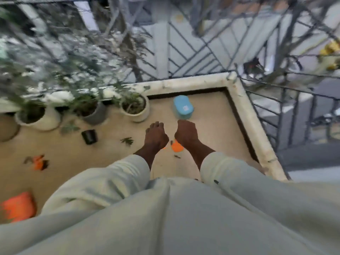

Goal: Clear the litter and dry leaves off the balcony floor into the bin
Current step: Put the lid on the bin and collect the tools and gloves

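Note:
My left hand (156, 137) and my right hand (186, 132) hang side by side above the balcony floor, backs up, fingers loosely curled downward. Nothing shows in either hand. An orange scrap of litter (177, 146) lies on the floor below and between them, with a small dark bit of debris (177, 156) beside it. A blue lidded bin (183, 107) stands just beyond my hands by the far ledge. A green leaf (127, 140), a black cup on its side (89, 137) and an orange-and-black wrapper (39, 162) lie to the left.
Three potted plants (135, 107) line the left ledge, their foliage overhanging the floor. A larger orange item (18, 206) lies at the bottom left. A white kerb (246, 115) and a metal railing (294, 111) close the balcony at the far and right sides.

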`<act>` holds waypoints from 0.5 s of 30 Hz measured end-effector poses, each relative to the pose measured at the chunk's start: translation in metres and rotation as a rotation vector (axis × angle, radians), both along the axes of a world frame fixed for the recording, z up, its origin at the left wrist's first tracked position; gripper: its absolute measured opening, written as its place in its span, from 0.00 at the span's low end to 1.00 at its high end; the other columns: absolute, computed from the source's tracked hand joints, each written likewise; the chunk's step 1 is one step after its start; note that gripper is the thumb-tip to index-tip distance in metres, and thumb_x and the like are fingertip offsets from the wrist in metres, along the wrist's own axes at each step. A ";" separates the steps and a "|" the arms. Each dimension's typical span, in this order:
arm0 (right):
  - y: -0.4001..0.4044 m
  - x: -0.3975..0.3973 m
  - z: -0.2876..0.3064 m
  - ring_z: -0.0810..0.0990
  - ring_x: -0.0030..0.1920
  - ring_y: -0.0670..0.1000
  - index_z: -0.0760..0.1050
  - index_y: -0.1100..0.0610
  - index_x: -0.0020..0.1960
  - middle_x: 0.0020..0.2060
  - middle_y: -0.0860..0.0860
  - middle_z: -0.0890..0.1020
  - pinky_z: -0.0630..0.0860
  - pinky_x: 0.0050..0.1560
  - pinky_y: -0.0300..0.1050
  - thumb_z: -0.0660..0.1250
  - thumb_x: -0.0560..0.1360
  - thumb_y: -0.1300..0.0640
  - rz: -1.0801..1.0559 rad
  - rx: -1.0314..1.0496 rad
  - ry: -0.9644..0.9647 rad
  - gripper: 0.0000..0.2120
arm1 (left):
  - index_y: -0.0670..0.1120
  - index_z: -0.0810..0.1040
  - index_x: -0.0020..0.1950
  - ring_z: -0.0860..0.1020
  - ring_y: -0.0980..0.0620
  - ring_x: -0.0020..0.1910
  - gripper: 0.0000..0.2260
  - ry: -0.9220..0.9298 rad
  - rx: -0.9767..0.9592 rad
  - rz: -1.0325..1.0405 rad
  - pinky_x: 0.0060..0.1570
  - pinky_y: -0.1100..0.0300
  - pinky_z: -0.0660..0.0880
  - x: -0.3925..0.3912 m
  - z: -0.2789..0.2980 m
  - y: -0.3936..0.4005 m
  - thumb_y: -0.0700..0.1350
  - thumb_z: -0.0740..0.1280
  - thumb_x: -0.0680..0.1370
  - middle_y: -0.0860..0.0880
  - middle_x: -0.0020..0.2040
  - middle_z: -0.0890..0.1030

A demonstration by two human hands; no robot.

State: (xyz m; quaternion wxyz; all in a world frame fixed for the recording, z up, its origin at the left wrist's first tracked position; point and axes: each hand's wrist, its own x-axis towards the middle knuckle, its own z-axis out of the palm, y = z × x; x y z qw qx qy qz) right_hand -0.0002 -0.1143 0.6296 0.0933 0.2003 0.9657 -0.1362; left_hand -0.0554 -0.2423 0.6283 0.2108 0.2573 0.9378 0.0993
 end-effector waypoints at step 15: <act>-0.382 -0.111 0.016 0.79 0.54 0.60 0.74 0.60 0.57 0.55 0.58 0.80 0.72 0.54 0.51 0.64 0.75 0.60 0.920 -0.003 0.004 0.11 | 0.41 0.72 0.62 0.72 0.41 0.60 0.16 0.066 -0.014 0.981 0.57 0.48 0.70 0.002 0.000 -0.369 0.42 0.63 0.74 0.42 0.60 0.74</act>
